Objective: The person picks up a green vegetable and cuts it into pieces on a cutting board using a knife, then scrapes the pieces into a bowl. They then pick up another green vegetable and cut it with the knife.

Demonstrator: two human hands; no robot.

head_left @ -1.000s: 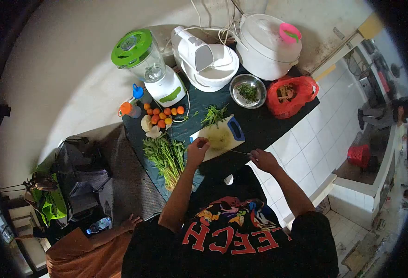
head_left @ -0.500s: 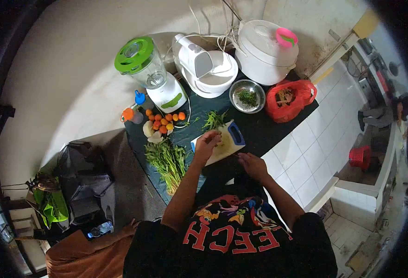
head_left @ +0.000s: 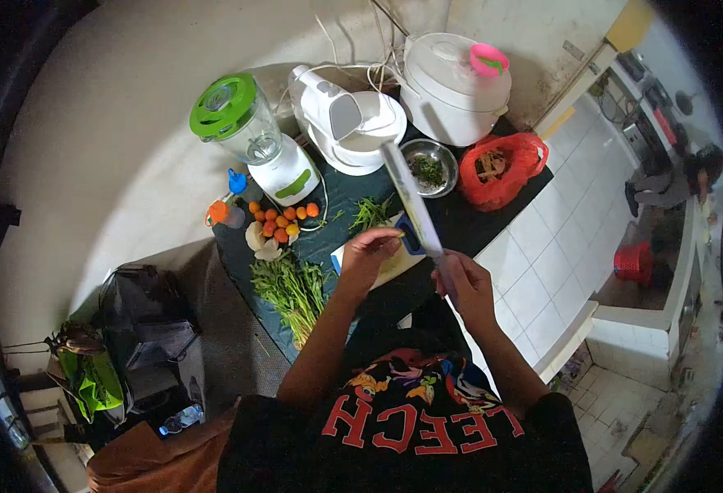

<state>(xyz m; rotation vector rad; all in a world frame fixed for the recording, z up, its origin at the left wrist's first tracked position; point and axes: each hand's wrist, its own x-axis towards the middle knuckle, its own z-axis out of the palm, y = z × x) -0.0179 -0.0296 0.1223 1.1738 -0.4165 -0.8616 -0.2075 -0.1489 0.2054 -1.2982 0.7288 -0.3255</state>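
Observation:
A knife point(head_left: 413, 197) is gripped in my right hand point(head_left: 468, 287), its broad blade raised and pointing up and away over the cutting board's right side. My left hand point(head_left: 369, 253) is closed in a pinch above the white cutting board point(head_left: 394, 267) with the blue handle. A small greenish bit shows at its fingertips, too small to name. Cut green stems point(head_left: 369, 214) lie at the board's far edge. To the left of the board is a bunch of leafy greens point(head_left: 291, 296). Chopped greens sit in a metal bowl point(head_left: 450, 182) beyond the blade.
A blender point(head_left: 283, 168), a stand mixer point(head_left: 337, 115) and a white rice cooker point(head_left: 452, 90) line the wall. Small orange tomatoes point(head_left: 271, 226) lie near the blender. A red plastic bag point(head_left: 493, 193) stands at the table's right edge. A person in brown point(head_left: 164, 460) is at lower left.
My right hand has lifted the knife from low beside the board to a raised position, blade up. My left hand stays over the board, fingers still pinched. The view has shifted slightly.

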